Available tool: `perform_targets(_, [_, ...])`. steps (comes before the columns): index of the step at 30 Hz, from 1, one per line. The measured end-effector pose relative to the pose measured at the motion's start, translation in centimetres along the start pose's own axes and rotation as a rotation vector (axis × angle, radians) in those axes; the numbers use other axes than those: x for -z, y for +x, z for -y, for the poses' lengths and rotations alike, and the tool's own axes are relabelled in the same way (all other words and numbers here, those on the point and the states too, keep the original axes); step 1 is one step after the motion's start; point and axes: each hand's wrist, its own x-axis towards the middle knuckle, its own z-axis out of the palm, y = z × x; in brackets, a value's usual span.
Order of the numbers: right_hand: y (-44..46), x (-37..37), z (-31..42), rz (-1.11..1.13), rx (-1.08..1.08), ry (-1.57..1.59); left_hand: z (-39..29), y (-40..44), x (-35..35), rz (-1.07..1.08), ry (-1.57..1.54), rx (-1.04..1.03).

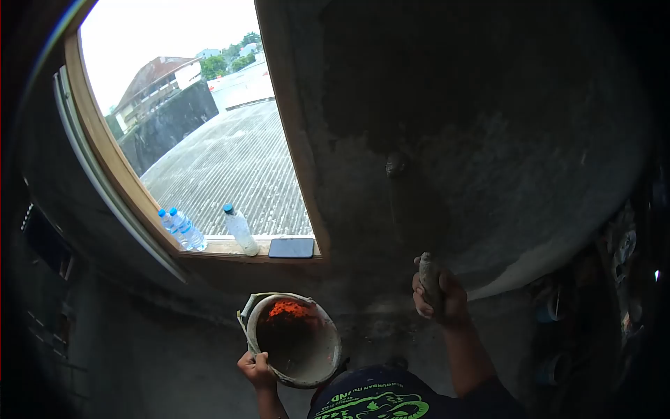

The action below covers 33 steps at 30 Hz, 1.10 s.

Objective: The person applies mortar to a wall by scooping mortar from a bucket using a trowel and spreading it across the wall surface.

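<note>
Below the window frame (108, 136), left hand (257, 369) fingers grip the bucket (315, 356) rim, presumably steadying it; right hand (455, 299) fingers clasp a grey object (430, 281).

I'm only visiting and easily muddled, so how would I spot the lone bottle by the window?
Find the bright, wood-framed window, then look along its bottom ledge. The lone bottle stands there between a pair of bottles and a dark, flat phone. Its cap is darker than the pair's bright blue ones, and its body looks cloudier.
</note>
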Motion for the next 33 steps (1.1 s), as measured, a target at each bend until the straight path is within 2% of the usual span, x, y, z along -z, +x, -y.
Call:
perform_targets(7, [1.2, -1.0, 0.6, -0.028, 0.023, -0.141, 2.8, -0.8, 1.5, -0.053, 0.034, 0.005])
perform_targets(11, [2.1, -3.3, 1.2, -0.016, 0.106, -0.253, 3.0, -1.3, 1.4, -0.089, -0.003, -0.006])
perform_targets(13, [3.7, -4.5, 1.8, -0.061, 0.310, -0.620, 2.4, -1.3, 1.4, -0.079, 0.020, -0.004])
perform_targets(14, [4.4, -5.6, 2.2, -0.056, 0.313, -0.623, 2.6, -1.3, 1.4, -0.081, 0.014, -0.008])
perform_targets(16, [6.0, -8.1, 3.2, -0.191, 0.414, -0.916, 3.1, -1.3, 1.6, -0.089, 0.070, -0.026])
perform_targets(17, [7.4, -8.4, 3.6, -0.186, 0.421, -0.918, 3.2, -1.3, 1.6, -0.090, 0.064, -0.033])
perform_targets(19, [10.3, -8.7, 4.2, -0.217, 1.129, -1.856, 3.2, -1.4, 1.7, -0.099, 0.071, -0.036])
perform_targets(20, [11.4, -9.1, 4.5, -0.220, 1.131, -1.856, 3.5, -1.5, 2.0, -0.097, 0.071, -0.038])
perform_targets(22, [13.4, -10.0, 4.7, -0.310, 1.267, -2.011, 4.4, -1.3, 2.4, -0.098, 0.052, -0.031])
perform_targets(23, [14.0, -10.1, 4.6, -0.317, 1.267, -2.012, 4.6, -1.3, 2.7, -0.093, 0.054, -0.033])
perform_targets(25, [14.9, -10.3, 4.3, -0.555, 0.976, -2.081, 5.1, -1.2, 3.1, -0.113, 0.000, -0.008])
perform_targets(26, [15.2, -9.9, 4.1, -0.556, 0.980, -2.082, 5.3, -1.1, 3.3, -0.112, -0.004, -0.010])
perform_targets(29, [14.9, -7.8, 3.4, -0.473, 0.899, -2.127, 4.9, -1.2, 3.9, -0.094, 0.032, -0.007])
perform_targets(31, [13.4, -6.9, 2.9, -0.226, 0.826, -1.989, 4.2, -1.5, 3.9, -0.109, 0.057, 0.005])
perform_targets(32, [13.2, -6.9, 3.2, -0.226, 0.825, -1.997, 4.2, -1.6, 4.0, -0.105, 0.051, 0.009])
perform_targets(33, [13.1, -7.1, 3.5, -0.201, 0.944, -1.949, 4.4, -1.5, 4.2, -0.113, 0.043, 0.003])
